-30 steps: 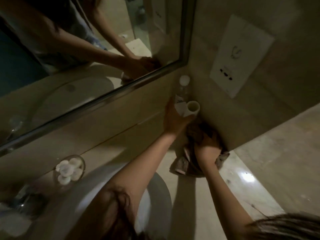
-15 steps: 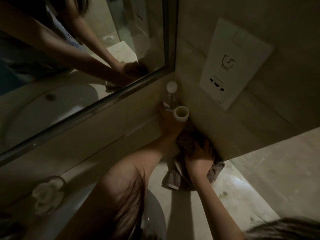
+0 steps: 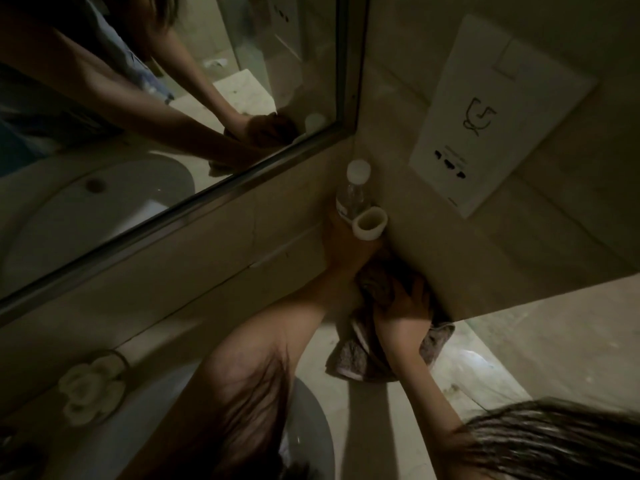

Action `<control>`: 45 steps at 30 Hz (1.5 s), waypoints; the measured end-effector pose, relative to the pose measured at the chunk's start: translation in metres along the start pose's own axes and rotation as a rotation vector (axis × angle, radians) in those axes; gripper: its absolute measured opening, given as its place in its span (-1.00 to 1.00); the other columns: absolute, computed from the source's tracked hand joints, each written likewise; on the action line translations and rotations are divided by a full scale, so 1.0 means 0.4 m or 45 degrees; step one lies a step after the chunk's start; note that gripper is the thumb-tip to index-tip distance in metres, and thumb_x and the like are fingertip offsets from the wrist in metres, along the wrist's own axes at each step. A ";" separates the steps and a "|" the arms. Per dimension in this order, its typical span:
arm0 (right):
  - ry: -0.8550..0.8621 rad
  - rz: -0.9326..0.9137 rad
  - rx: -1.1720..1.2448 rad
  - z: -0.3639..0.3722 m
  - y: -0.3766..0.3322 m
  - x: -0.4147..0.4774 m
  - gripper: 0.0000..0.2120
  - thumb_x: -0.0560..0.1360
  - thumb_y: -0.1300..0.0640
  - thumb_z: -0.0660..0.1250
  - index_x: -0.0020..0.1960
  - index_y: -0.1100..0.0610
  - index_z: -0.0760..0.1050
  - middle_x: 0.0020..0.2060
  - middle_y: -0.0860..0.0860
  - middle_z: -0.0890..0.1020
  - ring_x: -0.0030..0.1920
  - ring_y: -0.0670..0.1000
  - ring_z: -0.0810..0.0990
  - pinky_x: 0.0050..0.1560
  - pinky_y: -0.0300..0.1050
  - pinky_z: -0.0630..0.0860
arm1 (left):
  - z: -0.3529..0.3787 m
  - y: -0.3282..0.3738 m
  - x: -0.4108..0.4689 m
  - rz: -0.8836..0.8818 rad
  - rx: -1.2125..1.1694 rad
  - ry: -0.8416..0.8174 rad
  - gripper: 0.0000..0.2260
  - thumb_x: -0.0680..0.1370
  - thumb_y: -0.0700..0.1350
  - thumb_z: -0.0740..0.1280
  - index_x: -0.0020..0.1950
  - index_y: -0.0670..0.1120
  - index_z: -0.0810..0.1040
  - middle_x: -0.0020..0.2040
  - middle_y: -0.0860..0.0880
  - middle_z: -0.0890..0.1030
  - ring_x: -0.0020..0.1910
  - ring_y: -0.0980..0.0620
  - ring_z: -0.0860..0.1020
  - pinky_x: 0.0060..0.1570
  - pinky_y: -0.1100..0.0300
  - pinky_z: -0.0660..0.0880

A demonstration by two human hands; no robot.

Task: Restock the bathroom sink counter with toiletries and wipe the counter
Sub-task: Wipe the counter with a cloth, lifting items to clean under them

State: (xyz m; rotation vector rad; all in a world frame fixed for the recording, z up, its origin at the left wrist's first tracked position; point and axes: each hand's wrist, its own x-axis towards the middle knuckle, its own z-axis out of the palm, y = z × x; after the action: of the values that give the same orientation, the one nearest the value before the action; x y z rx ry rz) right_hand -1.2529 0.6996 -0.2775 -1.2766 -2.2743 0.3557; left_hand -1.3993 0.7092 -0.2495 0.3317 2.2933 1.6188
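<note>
A clear plastic bottle point(image 3: 351, 197) with a white cap and a small white cup point(image 3: 369, 224) are at the back corner of the counter, where the mirror wall meets the side wall. My left hand point(image 3: 346, 249) grips both from below; whether they touch the counter is hidden. Just in front, my right hand point(image 3: 403, 303) presses with spread fingers on a bunched grey-brown cloth point(image 3: 349, 356). The cloth lies on the pale stone counter point(image 3: 485, 368) against the side wall.
The white sink basin point(image 3: 311, 420) lies under my left arm. A glass dish of white round items point(image 3: 91, 388) stands at the left by the mirror point(image 3: 173, 116). A white socket plate point(image 3: 485, 116) hangs on the side wall.
My right hand has pushed the cloth a little deeper into the corner under the bottle and cup. My left hand still holds them there. The view has shifted left.
</note>
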 end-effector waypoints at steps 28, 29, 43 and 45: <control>-0.583 -0.345 -0.063 0.085 -0.262 0.152 -0.51 0.53 -0.07 0.13 0.38 0.11 0.42 0.37 0.21 0.39 0.34 0.28 0.37 0.30 0.23 0.30 | -0.429 -0.108 -0.304 -0.152 0.139 0.497 -0.14 0.09 0.18 0.46 0.25 -0.26 0.40 0.04 -0.11 0.57 0.01 -0.07 0.57 0.06 -0.04 0.53; -0.526 -0.293 -0.050 0.076 -0.248 0.169 -0.52 0.55 -0.09 0.11 0.38 0.12 0.42 0.37 0.20 0.39 0.35 0.27 0.36 0.33 0.23 0.28 | -0.408 -0.107 -0.305 -0.162 0.126 0.449 -0.13 0.08 0.18 0.47 0.27 -0.24 0.40 0.05 -0.10 0.57 0.02 -0.07 0.57 0.07 -0.02 0.53; -0.252 0.120 0.037 -0.074 -0.049 -0.030 -0.59 0.54 0.05 0.10 0.25 0.24 0.49 0.22 0.30 0.50 0.16 0.37 0.49 0.06 0.30 0.44 | -0.064 -0.001 -0.074 0.075 -0.195 0.229 -0.20 0.23 0.12 0.61 0.37 -0.03 0.37 0.20 -0.06 0.59 0.17 0.00 0.59 0.09 -0.07 0.56; -0.200 0.152 0.040 -0.060 -0.052 -0.023 -0.63 0.55 0.08 0.10 0.23 0.25 0.50 0.18 0.28 0.52 0.12 0.32 0.51 0.01 0.20 0.46 | -0.017 -0.022 -0.041 0.044 -0.191 0.180 -0.12 0.19 0.25 0.58 0.40 -0.05 0.35 0.23 -0.08 0.57 0.20 -0.03 0.58 0.12 -0.07 0.55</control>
State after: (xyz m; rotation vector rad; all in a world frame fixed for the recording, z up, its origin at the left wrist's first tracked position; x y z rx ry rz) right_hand -1.2509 0.6805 -0.2508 -1.4172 -2.3163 0.5498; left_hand -1.3867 0.6944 -0.2535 0.2289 2.2596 1.8736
